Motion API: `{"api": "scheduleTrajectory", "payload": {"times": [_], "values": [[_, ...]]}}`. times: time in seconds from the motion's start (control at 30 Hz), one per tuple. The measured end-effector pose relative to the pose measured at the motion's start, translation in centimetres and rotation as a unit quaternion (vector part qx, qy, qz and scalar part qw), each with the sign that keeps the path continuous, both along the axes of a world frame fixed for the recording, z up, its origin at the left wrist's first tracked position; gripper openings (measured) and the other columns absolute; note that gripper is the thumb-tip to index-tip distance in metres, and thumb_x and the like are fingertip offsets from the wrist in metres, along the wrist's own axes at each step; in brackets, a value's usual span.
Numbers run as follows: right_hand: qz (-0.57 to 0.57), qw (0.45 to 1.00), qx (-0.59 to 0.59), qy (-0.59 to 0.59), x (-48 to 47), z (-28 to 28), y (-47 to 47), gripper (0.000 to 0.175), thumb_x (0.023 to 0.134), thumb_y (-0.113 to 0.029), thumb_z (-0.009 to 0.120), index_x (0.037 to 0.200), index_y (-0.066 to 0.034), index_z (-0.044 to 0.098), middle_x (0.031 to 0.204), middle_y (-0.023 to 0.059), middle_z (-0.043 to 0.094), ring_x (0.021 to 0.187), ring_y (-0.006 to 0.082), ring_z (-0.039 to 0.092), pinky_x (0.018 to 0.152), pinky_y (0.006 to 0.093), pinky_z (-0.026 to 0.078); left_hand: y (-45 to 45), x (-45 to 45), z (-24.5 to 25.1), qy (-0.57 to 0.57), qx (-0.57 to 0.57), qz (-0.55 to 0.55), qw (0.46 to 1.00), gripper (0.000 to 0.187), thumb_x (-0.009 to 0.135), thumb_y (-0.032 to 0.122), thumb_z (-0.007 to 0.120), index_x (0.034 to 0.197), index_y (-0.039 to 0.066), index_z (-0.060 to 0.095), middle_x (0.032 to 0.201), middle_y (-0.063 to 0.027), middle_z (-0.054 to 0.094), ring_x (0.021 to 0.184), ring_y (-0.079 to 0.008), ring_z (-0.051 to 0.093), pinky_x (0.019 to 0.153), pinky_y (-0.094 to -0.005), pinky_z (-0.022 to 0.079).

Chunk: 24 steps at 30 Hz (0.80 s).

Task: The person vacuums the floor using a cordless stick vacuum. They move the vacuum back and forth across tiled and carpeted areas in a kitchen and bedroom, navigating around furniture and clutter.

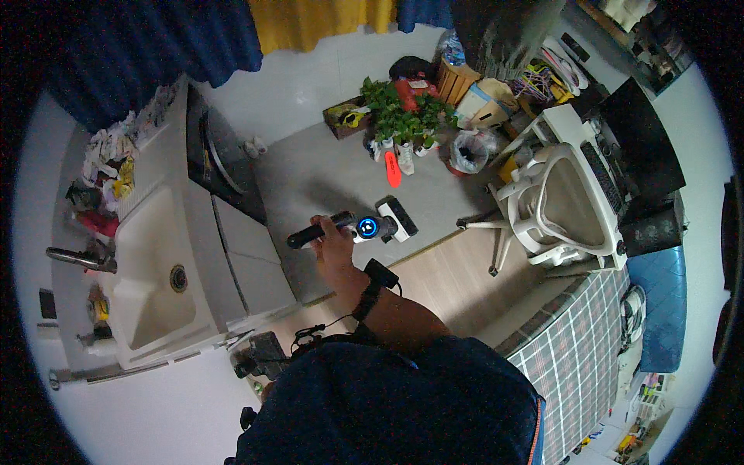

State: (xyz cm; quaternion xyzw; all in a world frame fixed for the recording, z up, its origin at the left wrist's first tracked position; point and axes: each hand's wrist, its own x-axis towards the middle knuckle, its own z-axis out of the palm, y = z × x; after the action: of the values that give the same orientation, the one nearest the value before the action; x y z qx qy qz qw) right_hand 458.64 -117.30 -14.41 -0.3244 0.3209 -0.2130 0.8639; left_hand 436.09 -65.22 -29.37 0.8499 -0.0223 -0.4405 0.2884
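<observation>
My right hand point(332, 235) is closed around the black handle of a cordless stick vacuum cleaner point(367, 228), with a lit blue ring display on top. Its white and black floor head point(397, 219) rests on the grey floor, just right of the display. A dark strap with a small black device point(381, 273) is on my right wrist. My left hand is out of view; only a sliver of skin shows beside my dark shirt at lower left. Ahead of the floor head lie a red insole point(393, 169) and several shoes point(405, 158).
A washing machine point(224, 157) and a sink point(157, 279) line the left. Leafy plants point(401, 113), a lined waste bin point(469, 152) and a cardboard box point(343, 119) stand ahead. On the right are a white swivel chair point(517, 215), a desk and a bed with a plaid cover point(572, 354).
</observation>
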Motion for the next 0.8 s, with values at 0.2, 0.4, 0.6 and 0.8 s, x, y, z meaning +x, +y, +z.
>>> {"api": "scheduleTrajectory", "payload": {"times": [0.2, 0.4, 0.6, 0.8], "values": [[-0.057, 0.988, 0.14, 0.027, 0.5, 0.8, -3.9, 0.007, 0.091, -0.015, 0.061, 0.095, -0.0104, 0.058, 0.09, 0.0052, 0.065, 0.08, 0.0156, 0.059, 0.057, 0.0274, 0.04, -0.9, -0.7, 0.5, -0.003, 0.008, 0.003, 1.0, 0.03, 0.086, 0.032, 0.065, 0.104, 0.008, 0.066, 0.1, -0.0113, 0.069, 0.09, -0.0264, 0.065, 0.077, -0.0394, 0.052], [-0.085, 0.986, 0.132, 0.064, -0.5, -8.6, -7.2, 0.004, 0.085, -0.007, 0.061, 0.086, -0.0077, 0.058, 0.085, 0.0085, 0.065, 0.075, 0.0182, 0.061, 0.051, 0.0303, 0.043, -1.5, -1.1, 0.7, -0.003, 0.009, 0.008, 1.0, 0.031, 0.086, 0.032, 0.065, 0.105, 0.008, 0.066, 0.101, -0.0113, 0.069, 0.09, -0.0259, 0.065, 0.076, -0.0391, 0.052], [-0.155, 0.979, 0.121, 0.049, -3.9, -16.2, -13.5, 0.006, 0.083, -0.006, 0.061, 0.087, -0.0052, 0.057, 0.08, 0.0115, 0.063, 0.069, 0.0222, 0.06, 0.052, 0.0344, 0.046, -1.7, -0.4, 0.5, -0.003, 0.003, 0.001, 1.0, 0.032, 0.087, 0.033, 0.065, 0.107, 0.007, 0.066, 0.101, -0.0113, 0.069, 0.09, -0.0254, 0.065, 0.076, -0.0388, 0.052], [-0.247, 0.953, 0.095, 0.146, -3.1, -14.4, -19.8, 0.016, 0.084, -0.002, 0.059, 0.096, -0.0015, 0.049, 0.079, 0.0112, 0.058, 0.068, 0.0227, 0.058, 0.059, 0.0386, 0.048, -1.3, 1.3, 0.0, -0.005, -0.013, -0.003, 1.0, 0.033, 0.088, 0.033, 0.065, 0.108, 0.007, 0.066, 0.101, -0.0113, 0.069, 0.09, -0.0249, 0.065, 0.076, -0.0385, 0.051]]}}
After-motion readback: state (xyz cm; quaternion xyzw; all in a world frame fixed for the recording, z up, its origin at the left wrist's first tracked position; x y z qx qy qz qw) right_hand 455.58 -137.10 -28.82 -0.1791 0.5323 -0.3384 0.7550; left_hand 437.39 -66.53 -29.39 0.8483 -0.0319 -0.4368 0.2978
